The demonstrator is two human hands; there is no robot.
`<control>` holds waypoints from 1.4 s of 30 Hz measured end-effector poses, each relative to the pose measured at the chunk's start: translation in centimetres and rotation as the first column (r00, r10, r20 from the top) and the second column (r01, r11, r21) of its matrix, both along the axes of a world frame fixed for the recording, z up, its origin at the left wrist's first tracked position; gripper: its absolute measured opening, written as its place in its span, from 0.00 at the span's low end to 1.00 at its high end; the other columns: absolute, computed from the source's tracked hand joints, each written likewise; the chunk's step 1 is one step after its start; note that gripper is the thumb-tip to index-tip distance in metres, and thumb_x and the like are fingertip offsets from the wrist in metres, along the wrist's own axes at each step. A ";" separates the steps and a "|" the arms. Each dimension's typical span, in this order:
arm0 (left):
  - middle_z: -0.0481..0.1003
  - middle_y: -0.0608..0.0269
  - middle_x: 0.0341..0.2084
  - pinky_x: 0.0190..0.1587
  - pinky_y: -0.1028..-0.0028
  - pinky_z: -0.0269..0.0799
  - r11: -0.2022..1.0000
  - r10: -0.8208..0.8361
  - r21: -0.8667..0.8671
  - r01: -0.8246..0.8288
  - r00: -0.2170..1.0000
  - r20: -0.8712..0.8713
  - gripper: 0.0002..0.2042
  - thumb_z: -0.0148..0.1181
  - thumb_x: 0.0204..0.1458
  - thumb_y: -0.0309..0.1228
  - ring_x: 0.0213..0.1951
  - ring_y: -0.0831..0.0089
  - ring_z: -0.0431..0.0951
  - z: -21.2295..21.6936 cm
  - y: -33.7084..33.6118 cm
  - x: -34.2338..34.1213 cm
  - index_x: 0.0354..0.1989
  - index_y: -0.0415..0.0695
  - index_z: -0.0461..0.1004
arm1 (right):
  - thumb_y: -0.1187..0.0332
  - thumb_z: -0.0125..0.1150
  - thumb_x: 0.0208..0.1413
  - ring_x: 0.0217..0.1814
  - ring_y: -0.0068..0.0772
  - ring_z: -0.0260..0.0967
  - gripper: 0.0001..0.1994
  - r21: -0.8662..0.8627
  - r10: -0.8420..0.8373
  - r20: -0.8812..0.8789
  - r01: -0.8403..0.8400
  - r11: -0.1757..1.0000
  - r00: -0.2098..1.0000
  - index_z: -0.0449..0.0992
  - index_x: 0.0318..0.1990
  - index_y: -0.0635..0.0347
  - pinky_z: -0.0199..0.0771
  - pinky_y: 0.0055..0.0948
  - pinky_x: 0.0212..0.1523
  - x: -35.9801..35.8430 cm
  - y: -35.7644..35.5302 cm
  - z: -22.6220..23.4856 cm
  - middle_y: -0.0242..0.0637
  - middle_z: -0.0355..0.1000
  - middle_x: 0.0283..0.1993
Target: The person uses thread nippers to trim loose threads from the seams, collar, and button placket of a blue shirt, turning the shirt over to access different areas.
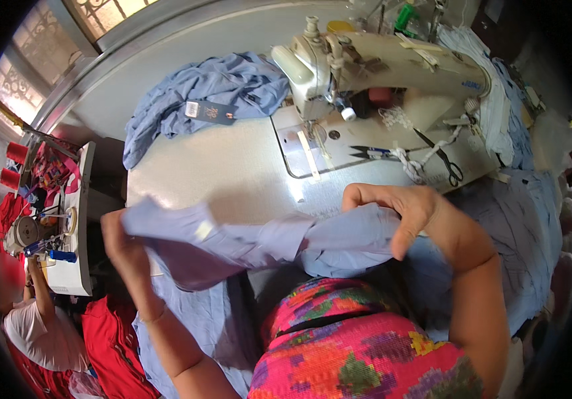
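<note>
Left hand [123, 247], right hand [413, 207] apart, both clamped on blue garment [259, 245] at worktop [189, 174] 6 o'clock edge; open room toward 10

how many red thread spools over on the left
2: an upper red spool and a lower red spool, close together at the far left near the white side table. More could be hidden in the clutter there.
</note>
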State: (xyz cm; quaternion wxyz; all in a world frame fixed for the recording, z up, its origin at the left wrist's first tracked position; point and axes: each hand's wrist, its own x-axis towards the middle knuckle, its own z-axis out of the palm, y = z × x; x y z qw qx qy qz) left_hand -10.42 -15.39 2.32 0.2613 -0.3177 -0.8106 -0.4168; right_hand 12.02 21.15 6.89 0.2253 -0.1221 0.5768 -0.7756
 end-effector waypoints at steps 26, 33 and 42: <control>0.72 0.53 0.46 0.54 0.66 0.64 0.978 0.164 -0.015 -0.210 0.804 -0.572 0.19 0.57 0.46 0.23 0.49 0.61 0.71 12.6 -5.8 -0.2 0.50 0.38 0.70 | 0.74 0.51 0.57 0.34 0.27 0.65 0.06 -0.176 0.391 -0.900 0.981 0.084 -0.194 0.74 0.38 0.58 0.66 0.27 0.37 -0.5 6.0 11.2 0.32 0.68 0.33; 0.59 0.40 0.57 0.56 0.57 0.59 0.904 -0.106 -0.412 0.118 0.993 0.052 0.25 0.56 0.52 0.36 0.57 0.48 0.61 -4.9 7.5 0.7 0.58 0.42 0.60 | 0.69 0.55 0.46 0.38 0.33 0.67 0.05 0.316 0.523 -0.797 0.946 -0.070 0.304 0.74 0.32 0.52 0.68 0.31 0.41 -5.7 6.2 -5.2 0.34 0.66 0.34; 0.60 0.52 0.60 0.63 0.49 0.41 0.793 0.017 -0.607 0.060 0.992 0.121 0.29 0.50 0.52 0.53 0.62 0.54 0.55 -6.5 9.7 7.0 0.57 0.45 0.64 | 0.72 0.53 0.48 0.47 0.38 0.66 0.06 0.447 0.127 -0.886 0.894 -0.014 0.445 0.75 0.34 0.55 0.63 0.36 0.50 -6.7 0.3 -8.5 0.36 0.69 0.41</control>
